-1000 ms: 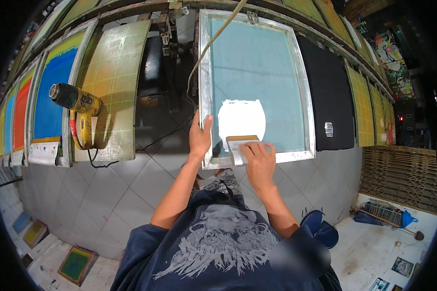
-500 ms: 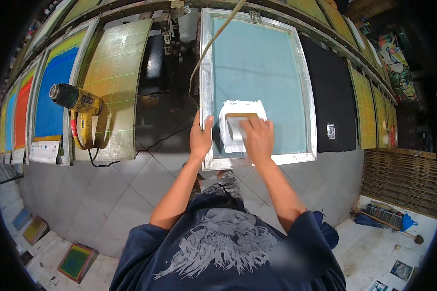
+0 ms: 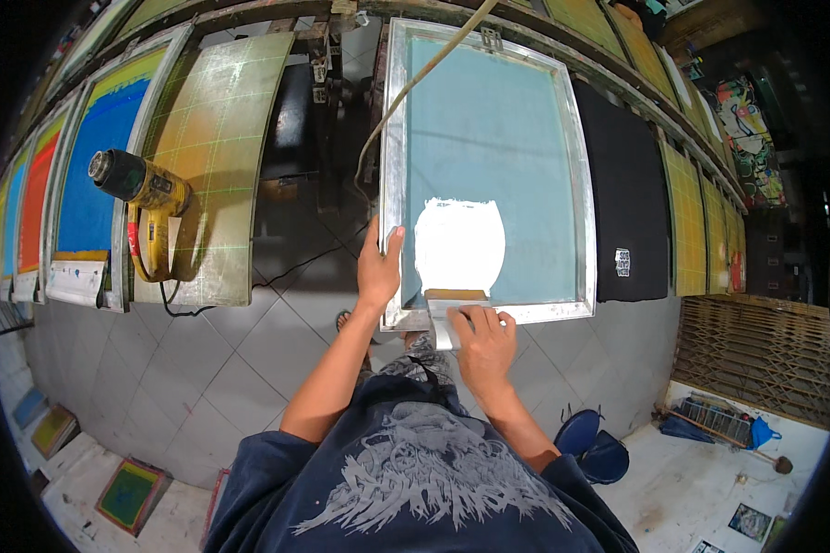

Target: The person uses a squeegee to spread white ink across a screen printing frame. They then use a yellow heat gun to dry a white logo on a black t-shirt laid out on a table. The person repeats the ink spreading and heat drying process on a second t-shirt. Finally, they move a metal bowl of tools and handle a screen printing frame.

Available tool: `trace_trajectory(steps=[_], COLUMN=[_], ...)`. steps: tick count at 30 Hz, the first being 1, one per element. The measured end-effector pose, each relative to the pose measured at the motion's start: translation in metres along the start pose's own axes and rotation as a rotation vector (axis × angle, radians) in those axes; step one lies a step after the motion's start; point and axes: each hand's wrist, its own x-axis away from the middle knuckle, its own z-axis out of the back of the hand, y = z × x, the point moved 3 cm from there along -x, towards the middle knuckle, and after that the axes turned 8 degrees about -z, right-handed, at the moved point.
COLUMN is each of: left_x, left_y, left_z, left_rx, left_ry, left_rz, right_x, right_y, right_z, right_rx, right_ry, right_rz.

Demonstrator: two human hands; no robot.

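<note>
Squeegee (image 3: 445, 332) held at the near rail of a screen frame (image 3: 549, 311)

The person's right hand (image 3: 487, 348) grips the squeegee, its brown blade just short of a solid white ink patch (image 3: 459, 247). Farther up, the left hand (image 3: 378, 267) clasps the frame's left rail between thumb and fingers. Blue-green mesh (image 3: 489, 120) stretches beyond the ink. Black cloth (image 3: 627, 166) lies beside the frame, on the right; well apart on the left stands a yellow heat gun (image 3: 161, 195).

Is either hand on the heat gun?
No, the heat gun sits off to the left, while the left hand holds the frame and the right hand a squeegee.
</note>
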Motion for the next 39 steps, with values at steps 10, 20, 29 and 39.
trace_trajectory(steps=[10, 20, 29, 39], left_x=[-0.004, -0.010, -0.005, -0.006], left_y=[0.018, -0.003, 0.003, 0.000], left_z=[0.001, 0.004, 0.002, 0.003], left_rx=[-0.024, -0.028, -0.022, -0.012], left_ry=[-0.023, -0.006, -0.009, -0.005], left_rz=[0.026, -0.014, 0.040, 0.004], right_x=[-0.142, -0.067, 0.004, -0.105], right_y=[0.041, 0.021, 0.013, 0.032], right_z=[-0.011, 0.027, -0.002, -0.033], right_rx=[0.004, 0.117, 0.050, 0.036], right_ry=[0.030, -0.015, 0.045, 0.177], right_rz=[0.103, 0.139, 0.080, 0.086])
